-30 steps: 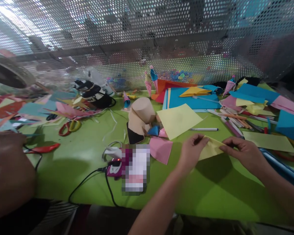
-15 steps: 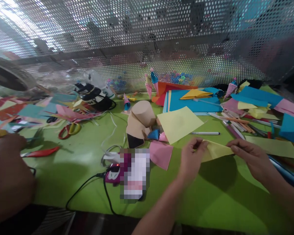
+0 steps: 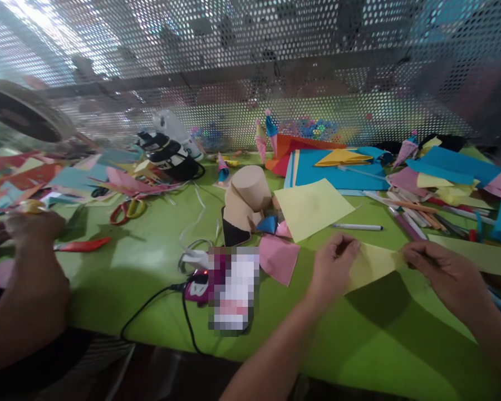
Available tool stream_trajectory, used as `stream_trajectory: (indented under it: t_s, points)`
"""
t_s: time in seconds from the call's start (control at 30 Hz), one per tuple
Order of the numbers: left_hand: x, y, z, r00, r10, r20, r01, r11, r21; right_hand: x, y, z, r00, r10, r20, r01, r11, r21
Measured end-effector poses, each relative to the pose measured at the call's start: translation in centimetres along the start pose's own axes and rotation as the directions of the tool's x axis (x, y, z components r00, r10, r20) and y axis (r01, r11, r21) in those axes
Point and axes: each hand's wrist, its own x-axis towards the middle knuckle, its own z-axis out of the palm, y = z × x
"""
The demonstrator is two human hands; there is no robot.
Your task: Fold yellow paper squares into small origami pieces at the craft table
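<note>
Aloft, yellow paper (image 3: 374, 265) between left grip (image 3: 333, 266) and right grip (image 3: 447, 274).

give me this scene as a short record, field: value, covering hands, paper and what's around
left hand: gripping the left end of a yellow paper
right hand: at the paper's right end, apparently pinching it
paper position: raised, its shadow on the green table
nearby: loose yellow sheet, pink paper, white pen
behind: tan roll
far left: another person's hand; red-and-yellow-handled scissors on the table
</note>
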Motion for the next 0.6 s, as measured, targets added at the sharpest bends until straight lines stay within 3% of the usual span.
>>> stream_trajectory:
  t_s: [0.17, 0.43, 0.6]
  points:
    - [0.1, -0.6, 0.0, 0.995, 0.09, -0.04, -0.088, 0.995, 0.043, -0.3, -0.8, 0.5, 0.998, -0.056, 0.04, 0.054, 0.998, 0.039]
    - [-0.1, -0.6, -0.3, 0.994, 0.082, 0.069, -0.092, 0.983, 0.16, -0.3, -1.1, 0.8, 0.993, -0.121, 0.006, 0.122, 0.992, -0.014]
    - [0.1, -1.1, -0.2, 0.982, 0.136, 0.128, -0.16, 0.967, 0.198, -0.3, -1.2, 0.8, 0.986, -0.167, 0.03, 0.166, 0.986, 0.014]
